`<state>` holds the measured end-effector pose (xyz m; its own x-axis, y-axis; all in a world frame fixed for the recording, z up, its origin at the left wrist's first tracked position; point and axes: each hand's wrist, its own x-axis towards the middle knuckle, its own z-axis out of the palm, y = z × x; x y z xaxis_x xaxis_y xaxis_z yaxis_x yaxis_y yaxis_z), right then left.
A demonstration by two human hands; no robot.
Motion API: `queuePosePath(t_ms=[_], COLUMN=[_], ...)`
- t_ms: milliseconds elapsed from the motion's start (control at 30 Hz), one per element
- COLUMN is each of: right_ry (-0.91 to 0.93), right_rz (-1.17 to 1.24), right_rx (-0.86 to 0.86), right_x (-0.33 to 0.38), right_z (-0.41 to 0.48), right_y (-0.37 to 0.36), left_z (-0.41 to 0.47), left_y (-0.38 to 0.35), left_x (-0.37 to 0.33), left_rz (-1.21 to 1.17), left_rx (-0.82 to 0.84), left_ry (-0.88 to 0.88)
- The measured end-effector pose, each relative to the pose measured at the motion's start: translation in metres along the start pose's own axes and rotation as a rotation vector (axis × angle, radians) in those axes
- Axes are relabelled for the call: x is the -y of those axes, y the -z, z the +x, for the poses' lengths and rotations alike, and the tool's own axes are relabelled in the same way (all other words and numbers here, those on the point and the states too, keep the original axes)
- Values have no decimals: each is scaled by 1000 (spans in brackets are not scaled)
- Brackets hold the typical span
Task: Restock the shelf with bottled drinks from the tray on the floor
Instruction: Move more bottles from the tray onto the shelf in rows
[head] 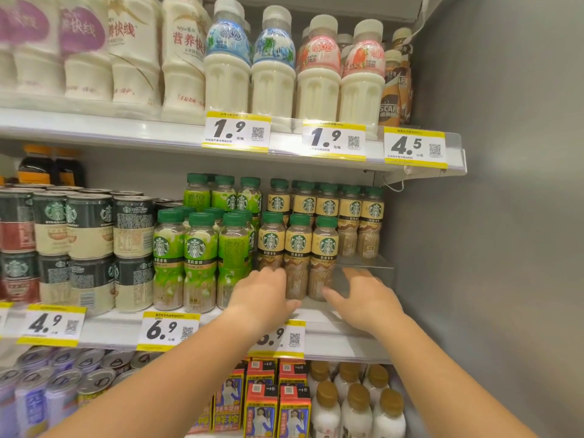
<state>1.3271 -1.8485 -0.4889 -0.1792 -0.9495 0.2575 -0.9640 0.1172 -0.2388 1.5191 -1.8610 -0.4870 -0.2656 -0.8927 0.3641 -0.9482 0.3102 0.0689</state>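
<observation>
Beige-labelled coffee bottles with green caps [297,248] stand in rows on the middle shelf [316,311], three at the front. My left hand [264,294] rests against the base of the front-left bottle, fingers spread. My right hand [360,295] is open just right of the front-right bottle, in the gap in front of two bottles [360,229] that stand further back. Neither hand grips a bottle. The tray on the floor is out of view.
Green-labelled coffee bottles [199,257] and stacked cans [91,248] fill the shelf to the left. A clear divider [373,273] and the grey side wall [489,248] bound the right. Milk drinks [275,64] stand above; cartons [278,403] and white bottles [357,403] below.
</observation>
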Motion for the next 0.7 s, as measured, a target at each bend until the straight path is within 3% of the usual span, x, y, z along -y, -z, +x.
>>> queuePosePath(t_ms=[133,467,700], right_ry=[99,196,198], right_rz=[-155,-155,-212], right_rx=[-85,-234,-220], right_x=[0,4,3], right_z=[-29,-112,-173], right_y=[-3,-27,-71], left_z=[-20,-97,-165], left_y=[-8,-15,-49], left_x=[13,21,44], left_rz=[79,160,151], left_rx=[-50,-175,-164], left_ry=[-151,-237,-273])
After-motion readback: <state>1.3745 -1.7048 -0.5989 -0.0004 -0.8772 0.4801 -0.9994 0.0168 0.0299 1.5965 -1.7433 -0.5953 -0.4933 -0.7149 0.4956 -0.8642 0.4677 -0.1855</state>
